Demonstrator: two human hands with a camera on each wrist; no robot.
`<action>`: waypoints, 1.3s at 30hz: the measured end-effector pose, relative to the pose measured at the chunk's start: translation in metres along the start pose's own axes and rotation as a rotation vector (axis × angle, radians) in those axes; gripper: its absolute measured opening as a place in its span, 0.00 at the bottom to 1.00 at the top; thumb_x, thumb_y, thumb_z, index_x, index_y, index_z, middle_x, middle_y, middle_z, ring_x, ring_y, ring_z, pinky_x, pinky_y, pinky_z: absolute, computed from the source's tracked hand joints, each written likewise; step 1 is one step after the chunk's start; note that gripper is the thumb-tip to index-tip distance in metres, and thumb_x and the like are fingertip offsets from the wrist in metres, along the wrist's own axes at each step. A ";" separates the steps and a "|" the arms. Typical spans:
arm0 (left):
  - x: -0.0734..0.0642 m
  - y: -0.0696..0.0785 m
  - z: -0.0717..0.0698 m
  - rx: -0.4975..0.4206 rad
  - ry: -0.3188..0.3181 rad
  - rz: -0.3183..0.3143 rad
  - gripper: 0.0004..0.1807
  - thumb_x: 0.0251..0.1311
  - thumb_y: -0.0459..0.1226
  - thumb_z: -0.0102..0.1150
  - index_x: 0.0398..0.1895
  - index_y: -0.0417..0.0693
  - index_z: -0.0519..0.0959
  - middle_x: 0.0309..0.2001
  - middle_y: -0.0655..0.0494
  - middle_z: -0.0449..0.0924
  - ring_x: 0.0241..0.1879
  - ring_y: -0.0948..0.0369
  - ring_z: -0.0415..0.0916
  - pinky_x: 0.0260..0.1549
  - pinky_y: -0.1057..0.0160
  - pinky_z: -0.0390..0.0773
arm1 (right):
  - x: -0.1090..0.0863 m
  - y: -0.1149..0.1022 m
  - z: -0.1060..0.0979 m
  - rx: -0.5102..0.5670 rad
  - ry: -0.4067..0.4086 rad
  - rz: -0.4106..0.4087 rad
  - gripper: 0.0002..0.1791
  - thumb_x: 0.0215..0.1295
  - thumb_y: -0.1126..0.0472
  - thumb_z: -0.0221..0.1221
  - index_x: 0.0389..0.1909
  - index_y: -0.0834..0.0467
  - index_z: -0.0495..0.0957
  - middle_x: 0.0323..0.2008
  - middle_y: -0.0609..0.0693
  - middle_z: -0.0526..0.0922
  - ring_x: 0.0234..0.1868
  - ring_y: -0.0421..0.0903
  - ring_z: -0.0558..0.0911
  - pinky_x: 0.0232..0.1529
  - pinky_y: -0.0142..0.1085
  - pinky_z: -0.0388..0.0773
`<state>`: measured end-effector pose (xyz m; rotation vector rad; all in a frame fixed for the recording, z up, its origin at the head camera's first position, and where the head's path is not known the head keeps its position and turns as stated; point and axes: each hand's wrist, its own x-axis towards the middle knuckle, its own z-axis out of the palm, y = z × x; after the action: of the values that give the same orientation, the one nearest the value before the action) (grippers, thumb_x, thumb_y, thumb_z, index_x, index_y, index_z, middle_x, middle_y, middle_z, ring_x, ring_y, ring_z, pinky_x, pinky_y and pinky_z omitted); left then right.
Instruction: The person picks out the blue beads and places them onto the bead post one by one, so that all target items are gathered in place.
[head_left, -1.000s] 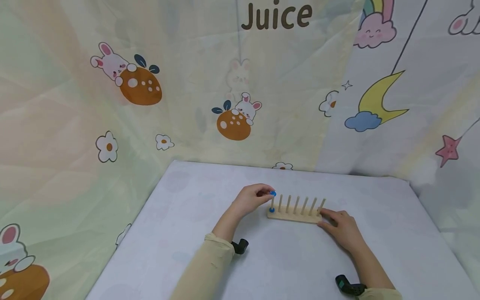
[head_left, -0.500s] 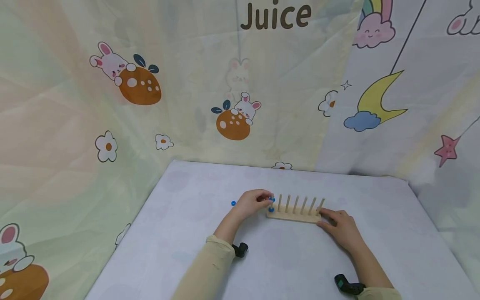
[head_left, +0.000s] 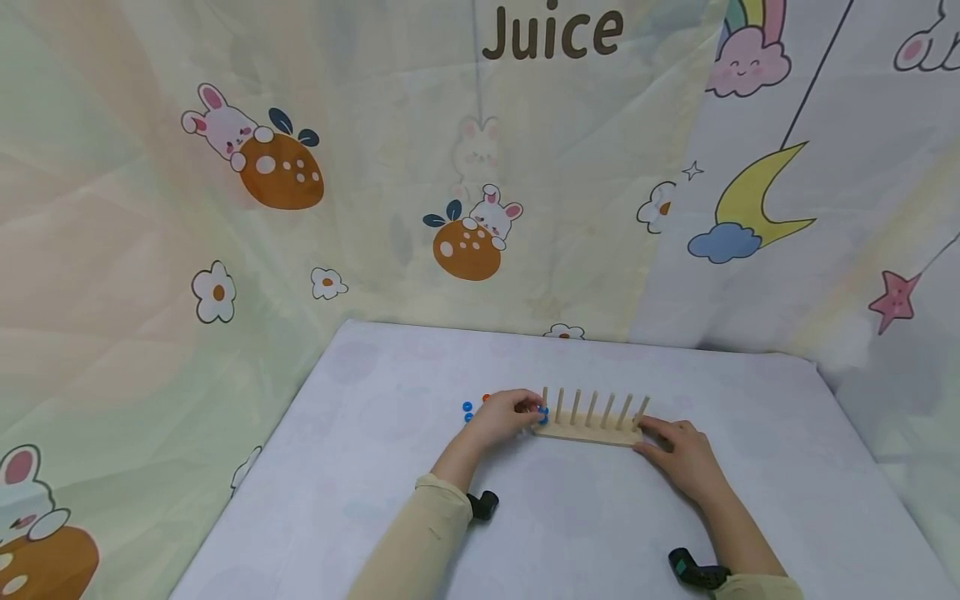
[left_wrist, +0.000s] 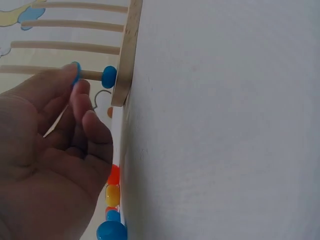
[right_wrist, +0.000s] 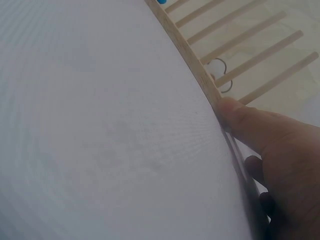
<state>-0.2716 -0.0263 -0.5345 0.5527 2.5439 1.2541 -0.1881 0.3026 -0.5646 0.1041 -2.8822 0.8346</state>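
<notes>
A wooden peg stand [head_left: 588, 434] with a row of several upright pegs sits on the table. My left hand [head_left: 504, 417] pinches a blue bead [left_wrist: 76, 73] between thumb and fingertips, partway down the leftmost peg [head_left: 545, 396]. Below it on that peg, a second blue bead [left_wrist: 109, 77] rests against the base. The other pegs carry no beads. At the stand's right end my right hand [head_left: 686, 460] grips the base, its thumb [right_wrist: 235, 111] on the near edge and its other fingers mostly hidden behind.
Loose beads lie beyond my left hand: blue ones [head_left: 467, 407], an orange-red one [head_left: 486, 397], and a yellow one [left_wrist: 113, 195] in the left wrist view. A patterned cloth [head_left: 390, 208] hangs behind the white-covered table [head_left: 570, 533].
My left hand has lowered the pinched blue bead from the leftmost peg's tip toward its base. Loose beads behind that hand have come into view. The right hand keeps its place.
</notes>
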 end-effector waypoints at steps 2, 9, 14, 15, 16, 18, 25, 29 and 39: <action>0.000 -0.001 0.001 0.009 -0.012 -0.003 0.12 0.63 0.46 0.64 0.48 0.59 0.83 0.35 0.66 0.78 0.36 0.67 0.73 0.36 0.68 0.74 | 0.000 0.000 0.001 0.000 0.002 -0.003 0.31 0.62 0.42 0.64 0.62 0.54 0.76 0.50 0.61 0.81 0.49 0.60 0.77 0.45 0.58 0.72; -0.002 -0.002 0.001 0.073 -0.034 0.002 0.13 0.63 0.45 0.64 0.50 0.58 0.83 0.35 0.66 0.78 0.37 0.68 0.72 0.38 0.68 0.73 | 0.000 0.001 0.002 -0.001 0.007 -0.006 0.31 0.62 0.42 0.65 0.62 0.54 0.76 0.51 0.62 0.81 0.50 0.61 0.77 0.46 0.59 0.72; -0.003 0.000 0.001 0.088 -0.047 0.011 0.13 0.63 0.44 0.63 0.50 0.57 0.83 0.36 0.66 0.78 0.38 0.67 0.72 0.39 0.67 0.74 | 0.001 0.000 0.001 -0.004 0.008 -0.004 0.31 0.62 0.42 0.65 0.62 0.54 0.76 0.50 0.61 0.81 0.49 0.60 0.77 0.45 0.57 0.72; -0.003 0.001 0.000 0.087 -0.050 0.008 0.13 0.63 0.44 0.63 0.50 0.57 0.83 0.36 0.66 0.78 0.38 0.67 0.72 0.39 0.67 0.74 | 0.001 0.000 0.001 -0.006 0.009 -0.005 0.31 0.62 0.42 0.65 0.62 0.54 0.76 0.49 0.61 0.81 0.48 0.59 0.77 0.44 0.56 0.72; -0.003 0.001 0.000 0.086 -0.053 0.004 0.14 0.64 0.44 0.63 0.51 0.56 0.83 0.36 0.66 0.78 0.38 0.67 0.72 0.38 0.66 0.74 | 0.001 0.000 0.001 -0.006 0.010 -0.005 0.31 0.62 0.42 0.65 0.62 0.54 0.77 0.49 0.61 0.81 0.48 0.59 0.77 0.44 0.55 0.72; -0.004 0.002 0.000 0.086 -0.058 -0.006 0.14 0.64 0.45 0.63 0.52 0.56 0.83 0.36 0.66 0.78 0.37 0.66 0.72 0.38 0.66 0.74 | 0.001 0.000 0.000 -0.007 0.013 -0.007 0.31 0.61 0.42 0.65 0.62 0.54 0.77 0.48 0.61 0.82 0.48 0.58 0.77 0.43 0.54 0.72; -0.005 0.002 -0.001 0.081 -0.052 -0.013 0.18 0.65 0.45 0.62 0.57 0.57 0.81 0.37 0.66 0.78 0.38 0.66 0.72 0.37 0.67 0.74 | 0.001 0.001 0.001 -0.009 0.010 -0.008 0.31 0.62 0.41 0.64 0.62 0.54 0.77 0.49 0.61 0.82 0.48 0.59 0.77 0.44 0.55 0.72; -0.009 0.000 -0.006 0.054 -0.031 -0.026 0.17 0.66 0.46 0.61 0.57 0.61 0.81 0.38 0.66 0.78 0.38 0.66 0.73 0.37 0.66 0.75 | 0.001 0.001 0.002 -0.004 0.016 -0.016 0.31 0.62 0.42 0.65 0.62 0.54 0.77 0.50 0.61 0.82 0.49 0.59 0.77 0.45 0.56 0.72; -0.025 -0.015 -0.034 -0.015 0.076 -0.032 0.15 0.66 0.47 0.60 0.54 0.60 0.82 0.44 0.67 0.81 0.44 0.65 0.75 0.46 0.62 0.76 | 0.001 0.001 0.001 0.001 0.003 -0.007 0.32 0.62 0.41 0.64 0.62 0.54 0.76 0.51 0.62 0.82 0.52 0.63 0.76 0.46 0.60 0.72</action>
<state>-0.2654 -0.0696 -0.5245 0.4674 2.5922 1.3053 -0.1889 0.3027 -0.5661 0.1125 -2.8775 0.8340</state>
